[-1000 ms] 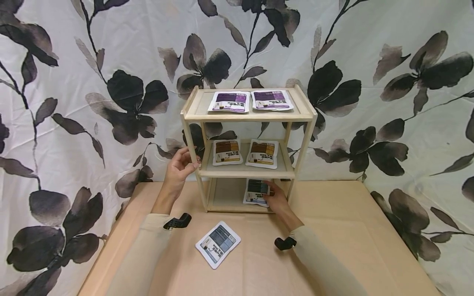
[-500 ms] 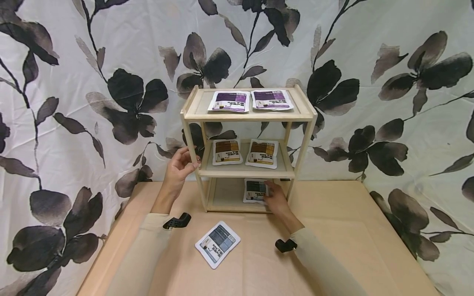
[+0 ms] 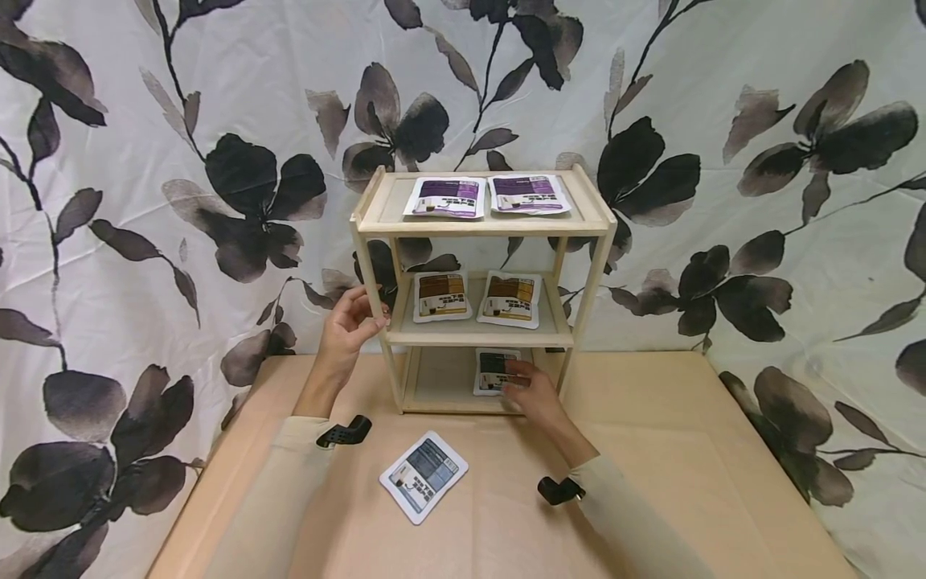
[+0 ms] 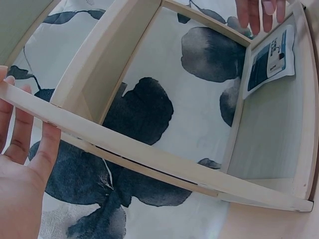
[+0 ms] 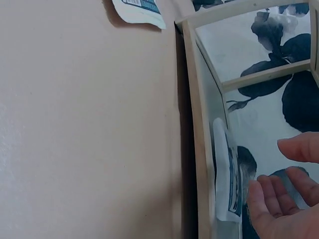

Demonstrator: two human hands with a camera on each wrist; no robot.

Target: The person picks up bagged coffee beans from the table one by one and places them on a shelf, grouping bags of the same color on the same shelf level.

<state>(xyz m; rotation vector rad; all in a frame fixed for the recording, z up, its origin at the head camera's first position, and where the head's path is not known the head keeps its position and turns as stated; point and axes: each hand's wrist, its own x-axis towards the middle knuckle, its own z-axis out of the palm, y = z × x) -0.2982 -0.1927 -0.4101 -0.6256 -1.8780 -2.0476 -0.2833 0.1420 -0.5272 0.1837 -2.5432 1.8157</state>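
A three-tier wooden shelf rack [image 3: 481,339] stands on the table. My left hand [image 3: 347,330] grips its left front post, fingers passing behind the post [image 4: 134,149] in the left wrist view. On the bottom tier, toward the right, lies a white pouch with a dark label [image 3: 487,378]. Just over its right side is my right hand [image 3: 534,392], partly covering it. The right wrist view shows that hand's thumb [image 5: 299,147] and fingers apart, beside the pouch [image 5: 227,174] and not around it. Another pouch with a blue-grey label [image 3: 423,477] lies tilted on the table in front.
Two purple-labelled pouches [image 3: 446,198] lie on the top tier. On the middle tier are two brown-labelled pouches [image 3: 510,299]. A floral cloth [image 3: 723,201] hangs behind the rack. The tan tabletop [image 3: 651,418] extends to both sides.
My right hand has let go of the bottom-tier pouch and shifted slightly left over it. That pouch sits slightly farther back than a second ago. The left hand stays on the post.
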